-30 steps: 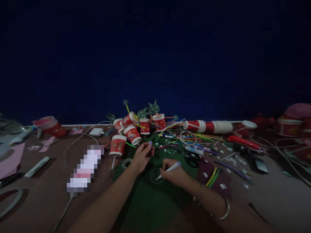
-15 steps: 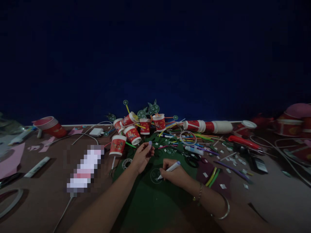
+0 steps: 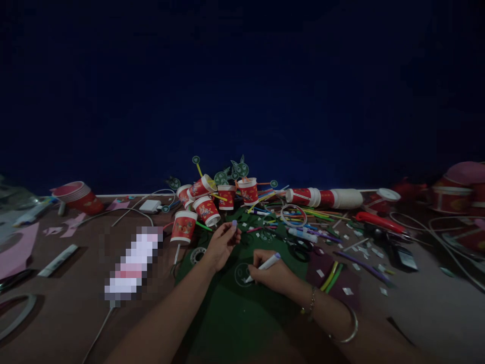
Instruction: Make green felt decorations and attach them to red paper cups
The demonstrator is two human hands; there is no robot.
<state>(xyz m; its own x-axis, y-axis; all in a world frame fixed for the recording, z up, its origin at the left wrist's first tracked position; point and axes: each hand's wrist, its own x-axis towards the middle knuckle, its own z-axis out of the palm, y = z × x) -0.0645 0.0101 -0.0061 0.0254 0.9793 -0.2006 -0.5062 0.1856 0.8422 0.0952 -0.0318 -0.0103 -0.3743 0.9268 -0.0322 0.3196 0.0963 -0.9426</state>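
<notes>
My right hand [image 3: 267, 270] is closed around a white marker pen [image 3: 270, 262] with a light purple end, its tip down on a sheet of dark green paper [image 3: 235, 318]. Under the tip is a round face [image 3: 242, 273] drawn in pale outline, with eyes inside the circle; the fingers hide part of its right side. Pinched in my left hand [image 3: 224, 247] is a small light purple marker cap [image 3: 234, 223], held above the paper to the upper left of the drawing.
Red paper cups [image 3: 184, 226] with straws and green cut-outs stand behind my hands. A row of stacked cups [image 3: 324, 197] lies farther right. Scissors [image 3: 300, 249], pipe cleaners [image 3: 331, 277], white scraps and a red-handled tool [image 3: 379, 221] cover the right side. A pixelated phone-like object [image 3: 132, 268] is left.
The marker in my right hand has shifted very slightly at the drawn face. My left hand stays in place with the cap.
</notes>
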